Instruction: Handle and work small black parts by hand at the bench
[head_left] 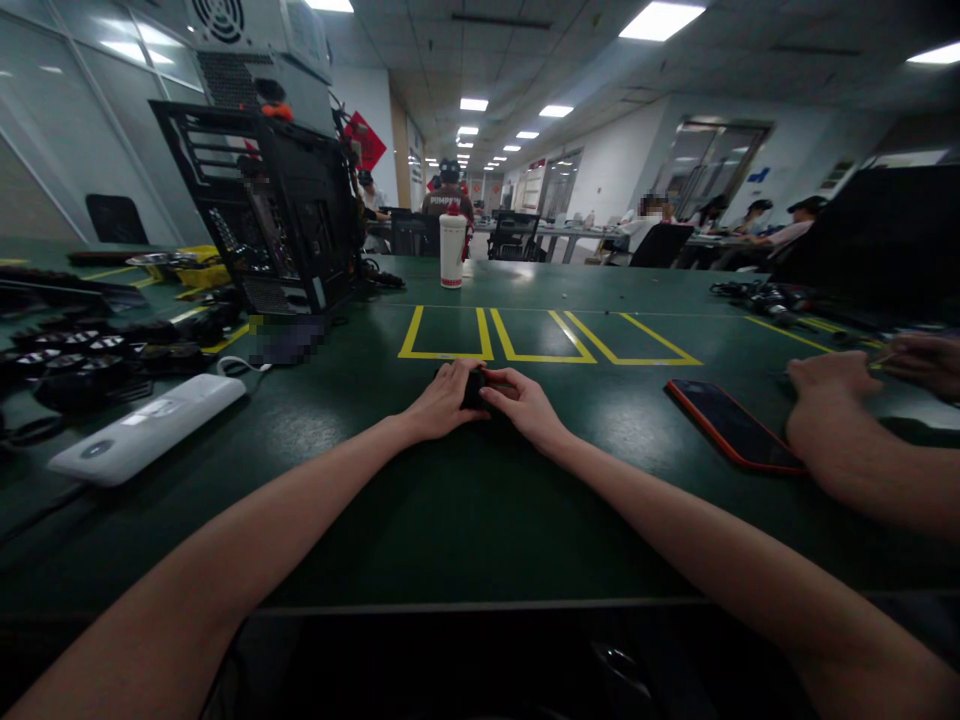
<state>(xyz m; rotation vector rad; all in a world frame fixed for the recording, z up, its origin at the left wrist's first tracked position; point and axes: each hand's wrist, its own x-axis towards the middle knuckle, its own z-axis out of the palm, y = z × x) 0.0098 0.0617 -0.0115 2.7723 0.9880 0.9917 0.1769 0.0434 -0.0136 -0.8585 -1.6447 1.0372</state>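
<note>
Both my hands meet over the green table [465,520], around a small black object [474,388] whose kind I cannot make out. My left hand [444,405] is closed over its left side, fingers bent across the top. From the right, my right hand [521,408] pinches at the object with thumb and forefinger. Most of the object is hidden behind my fingers. Just beyond my hands, yellow tape outlines [544,360] run along the tabletop.
A white power strip [154,425] and black parts [82,360] lie left, before an open computer case [277,200]. A white cup [451,250] stands ahead. At right are a red-edged phone [731,425] and another person's hands [836,385]. People sit farther back.
</note>
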